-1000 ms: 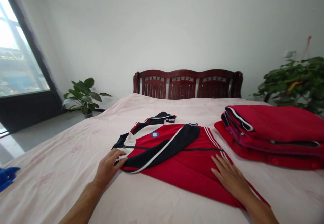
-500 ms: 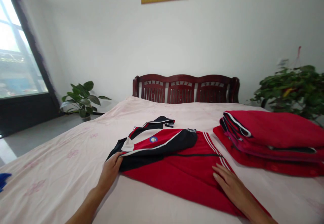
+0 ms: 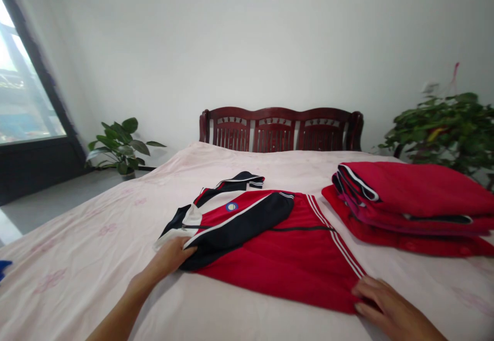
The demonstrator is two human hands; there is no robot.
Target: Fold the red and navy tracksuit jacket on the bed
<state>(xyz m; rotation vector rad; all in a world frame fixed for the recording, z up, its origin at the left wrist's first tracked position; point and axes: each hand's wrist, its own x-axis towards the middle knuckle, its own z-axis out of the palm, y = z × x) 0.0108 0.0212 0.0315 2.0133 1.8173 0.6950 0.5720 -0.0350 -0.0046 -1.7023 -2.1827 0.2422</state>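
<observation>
A red, black and white track jacket (image 3: 270, 264) with a round badge lies partly folded on the bed, one black sleeve laid across its front. My left hand (image 3: 175, 252) pinches the jacket at its near left part, by the white and black shoulder panel. At the jacket's near right corner, beside the white-striped hem, my right hand (image 3: 380, 302) has its fingers closed on the red cloth. The undersides of the folds are hidden.
On the right of the pink bedsheet (image 3: 116, 264) stands a stack of folded red clothes (image 3: 417, 192). Behind the bed is a dark wooden headboard (image 3: 274, 130). Potted plants (image 3: 123, 143) flank the bed, and something blue (image 3: 3, 269) shows at the left edge.
My right hand has moved from resting over the hem to the near right corner and closed on it. The left hand has shifted slightly, and the white collar area is spread wider.
</observation>
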